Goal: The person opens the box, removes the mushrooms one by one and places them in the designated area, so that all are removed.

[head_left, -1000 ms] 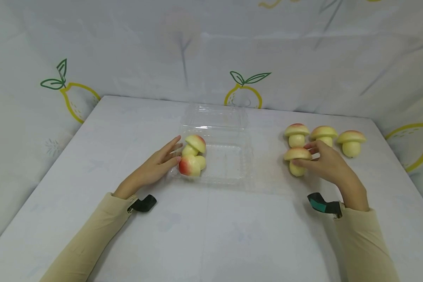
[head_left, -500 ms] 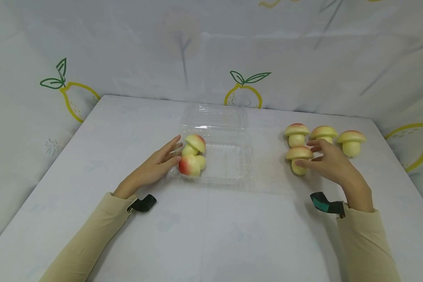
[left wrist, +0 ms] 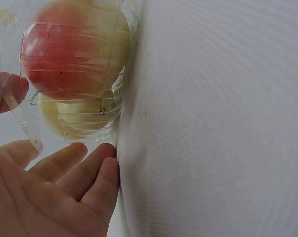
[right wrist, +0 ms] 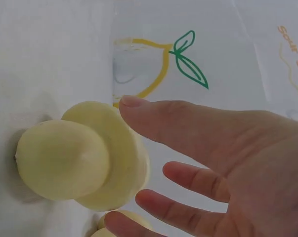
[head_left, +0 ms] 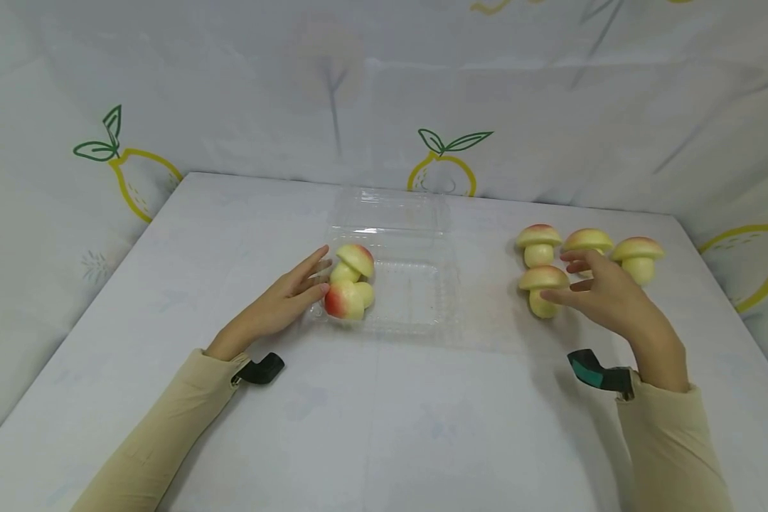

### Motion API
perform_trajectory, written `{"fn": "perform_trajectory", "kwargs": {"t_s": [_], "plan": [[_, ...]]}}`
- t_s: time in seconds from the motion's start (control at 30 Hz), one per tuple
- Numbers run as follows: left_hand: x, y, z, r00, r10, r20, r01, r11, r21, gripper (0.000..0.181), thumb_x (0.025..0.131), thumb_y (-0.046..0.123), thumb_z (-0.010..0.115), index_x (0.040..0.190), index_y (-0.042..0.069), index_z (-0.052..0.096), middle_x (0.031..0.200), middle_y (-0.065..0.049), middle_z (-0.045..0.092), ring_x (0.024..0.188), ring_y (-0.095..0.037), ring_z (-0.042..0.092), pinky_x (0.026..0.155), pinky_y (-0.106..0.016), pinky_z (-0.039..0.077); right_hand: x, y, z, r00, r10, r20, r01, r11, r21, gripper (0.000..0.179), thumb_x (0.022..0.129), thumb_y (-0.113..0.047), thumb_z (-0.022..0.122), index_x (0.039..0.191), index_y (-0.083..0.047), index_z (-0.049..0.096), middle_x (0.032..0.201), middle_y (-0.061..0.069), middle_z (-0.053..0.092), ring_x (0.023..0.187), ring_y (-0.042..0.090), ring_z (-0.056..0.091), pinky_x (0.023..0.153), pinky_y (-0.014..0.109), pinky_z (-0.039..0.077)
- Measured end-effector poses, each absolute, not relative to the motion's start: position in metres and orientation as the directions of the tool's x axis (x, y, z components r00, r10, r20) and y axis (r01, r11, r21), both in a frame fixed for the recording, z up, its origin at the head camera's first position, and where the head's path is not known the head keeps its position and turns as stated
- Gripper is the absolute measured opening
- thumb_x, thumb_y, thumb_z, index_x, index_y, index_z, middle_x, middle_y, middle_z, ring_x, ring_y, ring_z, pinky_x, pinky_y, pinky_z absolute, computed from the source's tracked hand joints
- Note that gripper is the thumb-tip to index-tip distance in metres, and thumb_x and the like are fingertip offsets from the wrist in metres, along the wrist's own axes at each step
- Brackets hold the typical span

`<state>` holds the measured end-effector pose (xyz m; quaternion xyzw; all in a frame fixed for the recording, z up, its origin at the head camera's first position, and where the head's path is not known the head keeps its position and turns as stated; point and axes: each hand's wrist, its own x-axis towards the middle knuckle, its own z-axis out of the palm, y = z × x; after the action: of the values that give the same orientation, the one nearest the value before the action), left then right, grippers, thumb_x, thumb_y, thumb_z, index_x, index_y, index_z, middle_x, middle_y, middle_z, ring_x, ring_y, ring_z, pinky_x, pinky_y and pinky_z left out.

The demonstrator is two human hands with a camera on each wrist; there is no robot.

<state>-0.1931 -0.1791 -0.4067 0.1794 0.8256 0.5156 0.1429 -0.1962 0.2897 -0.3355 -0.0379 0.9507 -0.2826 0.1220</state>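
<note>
In the head view, my left hand (head_left: 288, 304) rests at the left side of a clear plastic clamshell box (head_left: 416, 328), its fingers loosely extended. The left wrist view has the fingertips at the ribbed wall and the thumb at the rim. Two yellow mushrooms with red-tinged caps lie in the box's left part: one tilted mushroom (head_left: 355, 259) and, nearer, one with its red cap (head_left: 342, 300) facing left. My right hand (head_left: 608, 295) is spread beside an upright mushroom (head_left: 542, 302). In the right wrist view, the thumb (right wrist: 158, 121) overlaps that mushroom's cap edge, with the fingers apart.
Behind the right hand stand further upright mushrooms: a left one (head_left: 539, 254), a partly covered middle one (head_left: 589, 238) and a right one (head_left: 638, 272). The box's lid (head_left: 390, 210) lies folded back. Beyond the table's far edge hangs a lemon-print cloth (head_left: 230, 92).
My right hand has moved slightly right, its fingers drawing off the nearest mushroom, which now stands upright and a little farther right. The left hand has stayed in place.
</note>
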Motion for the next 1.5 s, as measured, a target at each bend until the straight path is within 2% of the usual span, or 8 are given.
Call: {"fn": "perform_trajectory", "kwargs": {"t_s": [0.37, 0.53, 0.83, 1.07, 1.23, 1.37, 1.5], "plan": [[-0.194, -0.179, -0.408, -0.896, 0.441, -0.057, 0.146, 0.412, 0.899, 0.069, 0.106, 0.029, 0.048, 0.161, 0.02, 0.008, 0.163, -0.017, 0.026, 0.147, -0.039, 0.033, 0.117, -0.055, 0.033, -0.187, 0.287, -0.324, -0.975, -0.122, -0.184, -0.011, 0.86, -0.51, 0.085, 0.09, -0.053, 0.068, 0.147, -0.002, 0.033, 0.144, 0.027, 0.043, 0.124, 0.05, 0.052, 0.092, 0.059, 0.046], [-0.194, -0.18, -0.408, -0.897, 0.439, -0.055, 0.147, 0.413, 0.899, 0.068, 0.106, 0.028, 0.048, 0.161, 0.019, 0.009, 0.163, -0.017, 0.026, 0.147, -0.04, 0.034, 0.117, -0.055, 0.033, -0.183, 0.283, -0.32, -0.981, -0.121, -0.151, -0.027, 0.859, -0.511, 0.079, 0.09, -0.052, 0.068, 0.144, -0.004, 0.037, 0.144, 0.025, 0.044, 0.124, 0.05, 0.052, 0.091, 0.059, 0.046], [-0.193, -0.179, -0.407, -0.895, 0.443, -0.049, 0.153, 0.408, 0.9, 0.068, 0.106, 0.027, 0.047, 0.161, 0.018, 0.008, 0.163, -0.018, 0.026, 0.146, -0.041, 0.033, 0.117, -0.055, 0.032, -0.176, 0.272, -0.316, -0.984, -0.173, -0.034, -0.129, 0.838, -0.531, 0.071, 0.09, -0.042, 0.072, 0.139, 0.001, 0.043, 0.136, 0.024, 0.05, 0.116, 0.049, 0.057, 0.088, 0.06, 0.049], [-0.193, -0.179, -0.408, -0.897, 0.44, -0.05, 0.152, 0.411, 0.899, 0.068, 0.106, 0.027, 0.047, 0.161, 0.019, 0.009, 0.163, -0.017, 0.026, 0.146, -0.04, 0.034, 0.117, -0.055, 0.033, -0.174, 0.261, -0.315, -0.982, -0.191, -0.001, -0.16, 0.826, -0.541, 0.062, 0.09, -0.039, 0.072, 0.133, -0.001, 0.049, 0.135, 0.021, 0.053, 0.114, 0.046, 0.06, 0.087, 0.059, 0.051], [-0.193, -0.178, -0.406, -0.894, 0.445, -0.048, 0.152, 0.404, 0.902, 0.068, 0.106, 0.026, 0.048, 0.161, 0.018, 0.008, 0.163, -0.017, 0.026, 0.146, -0.039, 0.034, 0.117, -0.055, 0.033, -0.174, 0.25, -0.316, -0.98, -0.195, 0.027, -0.179, 0.823, -0.54, 0.056, 0.09, -0.038, 0.073, 0.13, -0.004, 0.054, 0.132, 0.016, 0.057, 0.112, 0.039, 0.062, 0.088, 0.051, 0.051], [-0.192, -0.178, -0.406, -0.895, 0.443, -0.043, 0.157, 0.405, 0.901, 0.068, 0.106, 0.025, 0.048, 0.161, 0.019, 0.009, 0.162, -0.017, 0.027, 0.146, -0.039, 0.035, 0.117, -0.055, 0.033, -0.173, 0.243, -0.319, -0.969, -0.231, 0.09, -0.242, 0.799, -0.551, 0.05, 0.09, -0.03, 0.074, 0.129, -0.006, 0.055, 0.129, 0.015, 0.06, 0.108, 0.036, 0.065, 0.084, 0.029, 0.052], [-0.192, -0.178, -0.406, -0.897, 0.44, -0.041, 0.158, 0.404, 0.901, 0.068, 0.106, 0.025, 0.048, 0.161, 0.019, 0.01, 0.162, -0.017, 0.027, 0.146, -0.038, 0.036, 0.117, -0.054, 0.033, -0.172, 0.235, -0.321, -0.954, -0.277, 0.112, -0.288, 0.757, -0.586, 0.051, 0.091, -0.027, 0.074, 0.132, -0.006, 0.053, 0.13, 0.014, 0.059, 0.109, 0.037, 0.064, 0.081, 0.015, 0.046]]}}
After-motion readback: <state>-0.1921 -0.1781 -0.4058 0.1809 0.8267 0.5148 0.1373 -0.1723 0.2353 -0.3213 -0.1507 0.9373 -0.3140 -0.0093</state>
